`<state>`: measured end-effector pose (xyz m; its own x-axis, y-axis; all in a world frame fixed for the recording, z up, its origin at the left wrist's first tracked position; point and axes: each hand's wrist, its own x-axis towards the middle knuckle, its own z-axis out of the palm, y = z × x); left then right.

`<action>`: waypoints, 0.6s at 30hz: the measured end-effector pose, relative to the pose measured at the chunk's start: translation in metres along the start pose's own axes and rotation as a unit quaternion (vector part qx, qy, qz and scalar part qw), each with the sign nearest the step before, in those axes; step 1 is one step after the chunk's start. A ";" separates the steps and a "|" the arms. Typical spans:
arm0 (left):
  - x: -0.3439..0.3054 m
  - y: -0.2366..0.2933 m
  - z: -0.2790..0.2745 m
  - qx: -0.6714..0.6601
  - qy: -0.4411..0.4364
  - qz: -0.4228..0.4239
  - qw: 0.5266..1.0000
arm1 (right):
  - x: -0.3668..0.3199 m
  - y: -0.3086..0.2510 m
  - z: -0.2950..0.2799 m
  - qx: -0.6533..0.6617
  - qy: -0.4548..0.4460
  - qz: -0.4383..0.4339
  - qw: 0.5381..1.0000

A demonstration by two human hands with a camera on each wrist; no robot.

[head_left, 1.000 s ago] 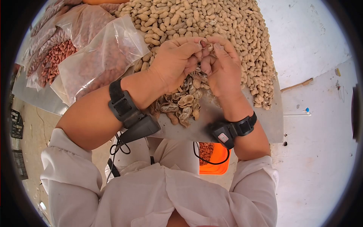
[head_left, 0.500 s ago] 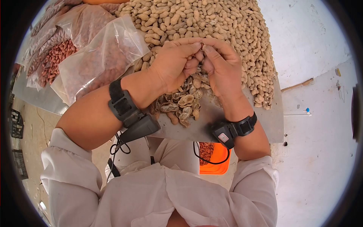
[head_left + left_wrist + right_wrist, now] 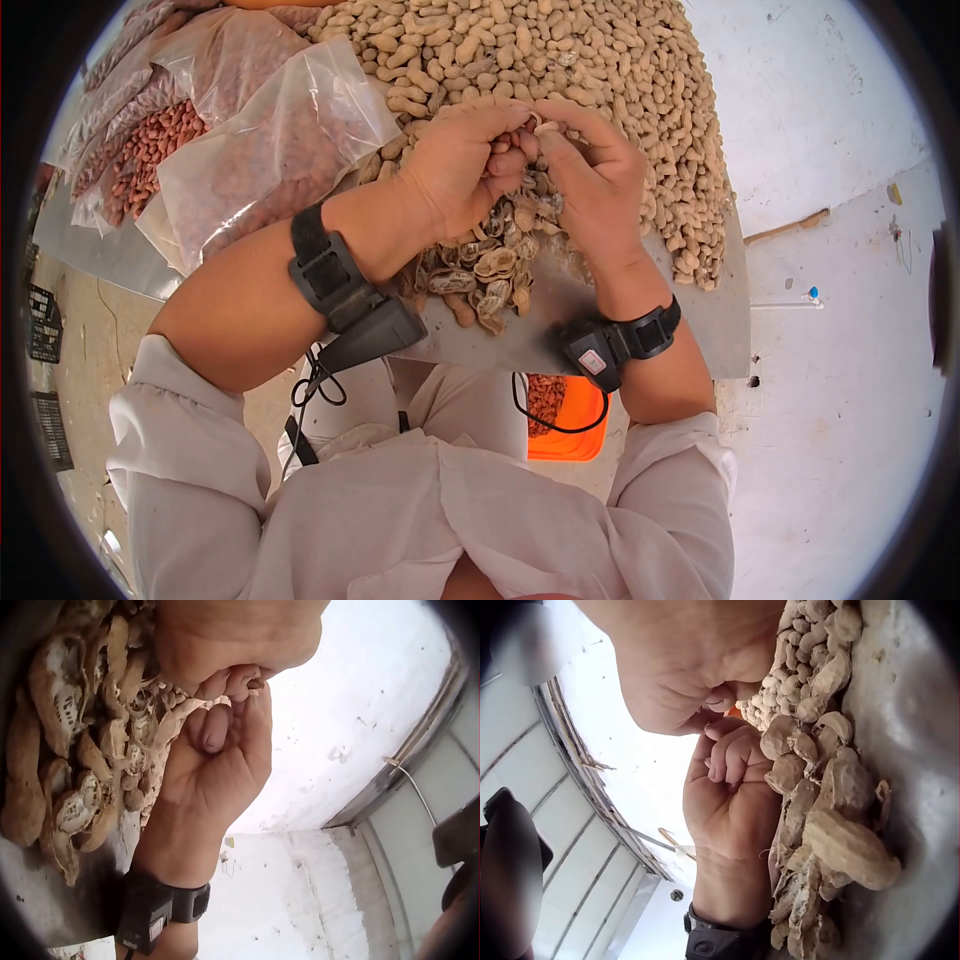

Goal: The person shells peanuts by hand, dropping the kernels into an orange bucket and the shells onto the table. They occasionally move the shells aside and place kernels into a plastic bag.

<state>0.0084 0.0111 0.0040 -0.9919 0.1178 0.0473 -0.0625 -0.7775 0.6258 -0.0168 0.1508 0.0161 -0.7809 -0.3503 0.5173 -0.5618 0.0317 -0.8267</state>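
Right hand [image 3: 600,185] has shifted slightly since the earlier frame, its thumb lower; the left hand [image 3: 462,165] has barely moved. Right thumb and forefinger pinch a pale shell piece [image 3: 546,128], tips meeting the left hand's, likely so each side steadies the other. Left fingers are curled in, reddish kernels [image 3: 503,143] showing between them; probably tucked there so the fingertips stay usable. Kernel count: cannot tell.

Shell piece sits between both hands' tips, above the near edge of the unshelled peanut heap [image 3: 650,110] and beyond the empty shells [image 3: 492,268]. That spot puts whole pods and discards both within short reach, looks like.

Empty shells lie loosely piled on the grey surface [image 3: 470,345], near side. Plastic bags [image 3: 255,175] of red kernels lie at left, beside the heap, seemingly out of the hands' way. Orange container [image 3: 578,430] with reddish contents is below the surface's near edge.
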 end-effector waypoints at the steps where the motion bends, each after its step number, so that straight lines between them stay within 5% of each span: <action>1: -0.001 0.001 0.001 0.000 0.000 -0.001 1.000 | 0.001 0.003 0.000 -0.001 -0.002 -0.007 1.000; 11: 0.003 -0.001 -0.005 -0.049 -0.007 -0.040 0.998 | 0.003 0.003 -0.003 -0.104 -0.013 -0.105 0.989; 17: 0.007 0.013 -0.008 0.010 0.001 0.044 0.999 | 0.002 -0.016 -0.018 0.010 -0.074 0.027 0.997; 18: 0.009 0.019 -0.011 0.004 -0.032 0.052 0.998 | 0.003 -0.008 -0.013 -0.003 -0.083 -0.020 0.996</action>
<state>-0.0028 -0.0090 0.0076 -0.9837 0.0771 0.1622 0.0412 -0.7821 0.6218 -0.0181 0.1621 0.0271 -0.7020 -0.5020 0.5052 -0.5933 0.0199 -0.8047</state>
